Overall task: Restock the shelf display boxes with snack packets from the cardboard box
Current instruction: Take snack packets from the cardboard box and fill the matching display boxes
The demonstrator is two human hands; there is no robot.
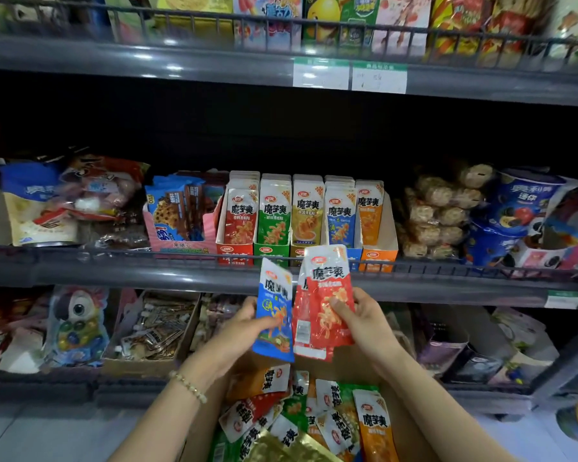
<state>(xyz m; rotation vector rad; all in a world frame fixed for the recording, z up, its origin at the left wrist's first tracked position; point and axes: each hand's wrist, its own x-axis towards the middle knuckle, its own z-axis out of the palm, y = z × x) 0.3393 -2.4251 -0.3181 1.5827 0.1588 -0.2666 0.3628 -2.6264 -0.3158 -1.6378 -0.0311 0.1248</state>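
Left hand (247, 323): thumb and fingers pinch one blue plastic snack packet (274, 311), upright, top leaning a bit left. Pale bead bracelet (187, 386) on that wrist.

Right hand (364, 323): grips a red plastic snack packet (329, 295) by its right edge, thumb on the front. A second red one sits behind it, its back side showing at the left.

Blue and red are just beside each other; can't tell if the edges touch. Both are held above the open brown cardboard box (411, 428) and in front of the grey metal shelf rail (147, 271).

In the box below: loose mixed packets (314, 418) in orange, red, green and gold, lying at all angles.

Middle shelf, straight ahead: five display boxes in a row, side by side: red display box (234, 253), green display box (271, 251), yellow display box (296, 252), blue display box (356, 258), orange display box (379, 256). Each holds upright packets of its own colour. The first four look well stocked. The orange one shows one packet in front, with bare white wall to its right.

Left of the row: pink carton of blue cookie packs (177, 221). Right of it: stack of round pale snacks in clear wrap (437, 215), then blue printed cups (514, 208).

The upper shelf edge carries two white price tags (347, 75) with green tops.
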